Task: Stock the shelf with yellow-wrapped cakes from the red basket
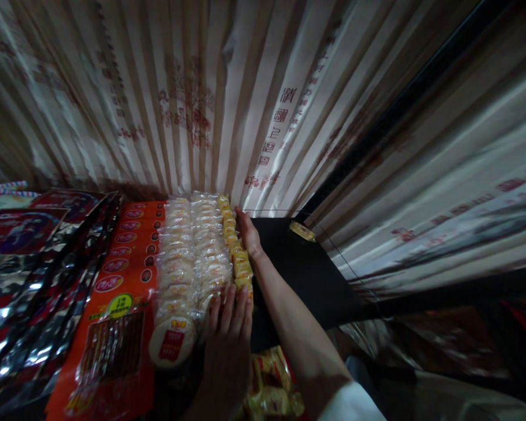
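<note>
Two rows of clear-wrapped round white crackers (175,266) stand on edge, packed one behind another. Along their right side runs a narrow row of small yellow packets (237,251). My right hand (248,234) reaches to the far part of that row, its palm side against the packets and its fingers stretched out. At the near end, my left hand (228,327) lies with fingers extended over the front of the cracker and yellow rows. A round cracker packet with a red label (172,342) faces me at the front left.
Orange snack bags (114,351) and dark shiny bags (21,280) stand in rows on the left. One yellow packet (302,231) lies on the black shelf (289,275). More yellow packets (272,380) sit below. A pleated printed curtain (228,88) hangs behind.
</note>
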Demonstrator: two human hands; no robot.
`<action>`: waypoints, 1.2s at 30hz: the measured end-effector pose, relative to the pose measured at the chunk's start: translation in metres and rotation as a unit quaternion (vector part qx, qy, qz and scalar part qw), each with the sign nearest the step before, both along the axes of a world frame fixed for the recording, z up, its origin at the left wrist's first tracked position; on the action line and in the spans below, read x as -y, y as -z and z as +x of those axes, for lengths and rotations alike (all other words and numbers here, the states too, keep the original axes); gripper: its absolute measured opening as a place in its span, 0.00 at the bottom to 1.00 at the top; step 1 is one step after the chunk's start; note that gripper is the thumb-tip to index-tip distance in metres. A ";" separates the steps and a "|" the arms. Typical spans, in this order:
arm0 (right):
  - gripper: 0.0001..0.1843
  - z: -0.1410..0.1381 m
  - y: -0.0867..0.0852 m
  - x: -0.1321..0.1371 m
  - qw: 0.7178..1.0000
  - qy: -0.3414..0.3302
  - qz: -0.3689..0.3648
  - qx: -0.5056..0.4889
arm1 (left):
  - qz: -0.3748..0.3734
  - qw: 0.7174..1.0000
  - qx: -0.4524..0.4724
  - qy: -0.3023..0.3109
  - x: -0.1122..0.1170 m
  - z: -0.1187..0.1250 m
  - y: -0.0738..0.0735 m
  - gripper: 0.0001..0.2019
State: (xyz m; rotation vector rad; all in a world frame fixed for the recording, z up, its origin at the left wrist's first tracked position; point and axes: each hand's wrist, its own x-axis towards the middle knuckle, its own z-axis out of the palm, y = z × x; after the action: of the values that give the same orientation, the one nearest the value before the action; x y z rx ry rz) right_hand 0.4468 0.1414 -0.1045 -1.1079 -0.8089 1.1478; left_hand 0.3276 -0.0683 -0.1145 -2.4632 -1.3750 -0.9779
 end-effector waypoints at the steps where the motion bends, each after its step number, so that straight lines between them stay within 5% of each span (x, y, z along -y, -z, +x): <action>1: 0.27 0.004 -0.001 0.004 0.999 0.030 0.008 -0.016 | -0.001 1.000 0.004 0.003 0.000 0.000 0.000 0.23; 6: 0.22 0.019 -0.012 0.062 0.994 0.070 0.037 -0.078 | 0.003 0.998 0.052 0.018 0.005 0.001 -0.002 0.21; 11: 0.22 0.019 -0.018 0.154 0.997 0.067 -0.023 0.008 | 0.014 0.995 0.095 0.018 0.015 0.001 -0.007 0.18; 15: 0.24 0.018 -0.008 0.194 0.993 0.071 -0.065 0.066 | 0.022 0.996 0.082 0.026 0.022 -0.001 0.000 0.16; 26: 0.31 0.003 -0.009 0.193 0.991 -0.067 -0.033 0.115 | 0.036 0.995 0.063 0.072 0.023 0.001 0.010 0.20; 31: 0.29 0.005 -0.009 0.192 0.987 -0.044 -0.035 0.152 | 0.024 0.996 0.046 0.068 0.021 0.005 0.009 0.20; 36: 0.30 0.006 0.000 0.194 0.996 -0.018 -0.050 0.074 | 0.003 0.996 0.056 0.066 0.020 0.007 0.008 0.19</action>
State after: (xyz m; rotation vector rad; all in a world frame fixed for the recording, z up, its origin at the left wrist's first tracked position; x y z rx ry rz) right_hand 0.4531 -0.0524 -0.1041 -1.2774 -0.8968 1.1566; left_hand 0.3347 -0.0878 -0.1220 -2.5584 -1.2502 -1.1632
